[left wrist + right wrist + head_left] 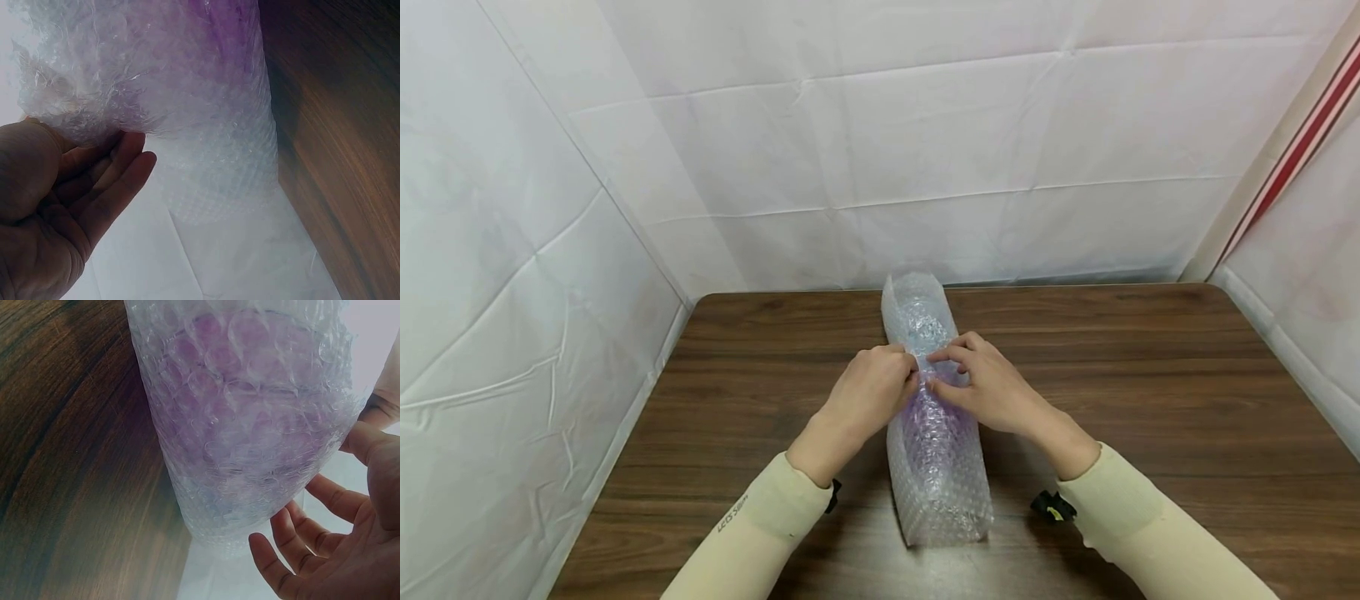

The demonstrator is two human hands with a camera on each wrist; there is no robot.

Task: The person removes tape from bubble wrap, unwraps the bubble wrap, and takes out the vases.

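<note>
A long bundle of clear bubble wrap (943, 500) lies lengthwise on the table, and something purple (256, 356) shows blurred through its layers. Near the middle of the bundle, my left hand (872, 385) pinches the wrap's upper edge between thumb and curled fingers. In the left wrist view the crinkled plastic bunches over those fingers. Across from it, my right hand (996, 390) touches the wrap with thumb and fingertips, its fingers spread and loosely bent. A light bluish patch (925, 333) shows through the wrap beyond the hands.
The dark wood-grain table (1112, 358) extends to both sides of the bundle. White sheeting (925, 150) hangs behind the table and along both sides. A red-striped strip (1300, 150) runs down the back right corner. Black straps (1052, 506) sit at the wrists.
</note>
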